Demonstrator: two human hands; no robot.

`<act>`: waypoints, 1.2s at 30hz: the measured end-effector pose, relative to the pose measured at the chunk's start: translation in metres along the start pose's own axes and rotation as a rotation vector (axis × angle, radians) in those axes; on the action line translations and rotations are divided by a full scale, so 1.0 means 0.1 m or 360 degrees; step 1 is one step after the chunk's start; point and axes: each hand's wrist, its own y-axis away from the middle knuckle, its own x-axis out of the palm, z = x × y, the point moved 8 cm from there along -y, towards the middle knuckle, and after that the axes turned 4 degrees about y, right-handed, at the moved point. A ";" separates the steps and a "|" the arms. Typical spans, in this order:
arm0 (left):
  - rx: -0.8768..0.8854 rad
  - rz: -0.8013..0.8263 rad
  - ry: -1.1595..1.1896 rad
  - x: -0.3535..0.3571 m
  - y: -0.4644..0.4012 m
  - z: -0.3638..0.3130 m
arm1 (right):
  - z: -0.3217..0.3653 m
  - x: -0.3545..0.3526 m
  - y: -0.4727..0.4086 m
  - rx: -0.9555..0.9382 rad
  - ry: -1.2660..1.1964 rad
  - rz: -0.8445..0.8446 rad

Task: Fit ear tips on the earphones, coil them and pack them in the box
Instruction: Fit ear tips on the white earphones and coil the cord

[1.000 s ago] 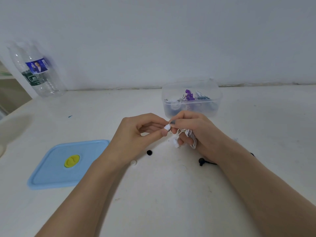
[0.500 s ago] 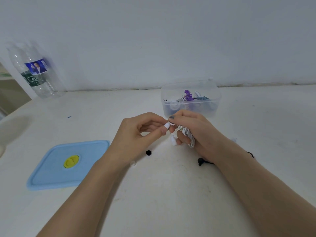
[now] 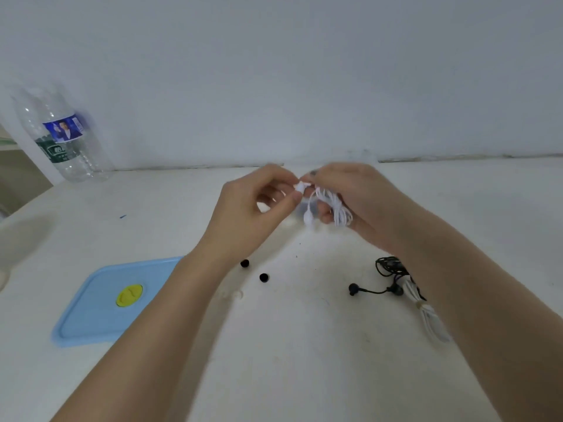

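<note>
Nearest, on the tabletop point(image 3: 289, 345): blue lid point(image 3: 115, 300) at left; two loose black ear tips point(image 3: 244, 263) under the left wrist; black earphones point(image 3: 373, 290) and a bundled white cable point(image 3: 431, 322) by the right forearm, now uncovered. Both hands have lifted up and away since a second ago, hiding the clear box behind them. Left hand point(image 3: 253, 214) pinches a white ear tip point(image 3: 300, 187) at a bud of the white earphones point(image 3: 330, 205), which the right hand point(image 3: 359, 202) grips bunched. Fitting probably continues; coiling and packing remain. Water bottle point(image 3: 65, 138) far left.
</note>
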 end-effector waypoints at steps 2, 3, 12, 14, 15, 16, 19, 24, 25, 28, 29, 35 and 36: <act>-0.0029 0.0030 -0.0085 -0.04 -0.21 -0.02 | 0.19 -0.10 -0.15 -0.0066 0.0004 -0.0138; -0.0065 0.0032 -0.0112 -0.07 -0.31 -0.02 | 0.27 -0.15 -0.23 -0.0083 0.0004 -0.0215; -0.0379 0.0297 -0.0325 0.06 -0.54 0.15 | 0.33 -0.12 -0.69 0.0121 0.1220 -0.0259; -0.0428 0.0380 -0.0401 0.13 -0.45 0.20 | 0.35 -0.20 -0.65 0.0098 0.1241 -0.0292; -0.0439 0.0393 -0.0423 0.15 -0.41 0.21 | 0.39 -0.25 -0.59 0.0067 0.1227 -0.0337; -0.0441 0.0393 -0.0441 0.16 -0.38 0.20 | 0.43 -0.29 -0.52 0.0036 0.1216 -0.0379; -0.0428 0.0366 -0.0501 0.12 -0.29 0.15 | 0.47 -0.36 -0.29 -0.0001 0.1224 -0.0344; -0.0476 0.0449 -0.0541 0.11 -0.15 0.05 | 0.35 -0.44 0.07 0.0110 0.1383 -0.0184; -0.0486 0.0509 -0.0559 0.14 -0.11 0.03 | 0.32 -0.45 0.14 0.0145 0.1429 -0.0125; -0.0594 0.0832 -0.0660 0.29 0.09 0.02 | 0.15 -0.39 0.37 0.0369 0.1628 0.0204; -0.0646 0.0979 -0.0734 0.35 0.19 0.03 | 0.06 -0.37 0.48 0.0479 0.1715 0.0339; -0.0701 0.1303 -0.1201 0.27 0.45 0.09 | -0.18 -0.35 0.95 0.0829 0.2169 0.0630; -0.0734 0.1308 -0.1264 0.21 0.47 0.08 | -0.17 -0.37 1.02 0.0868 0.2235 0.0630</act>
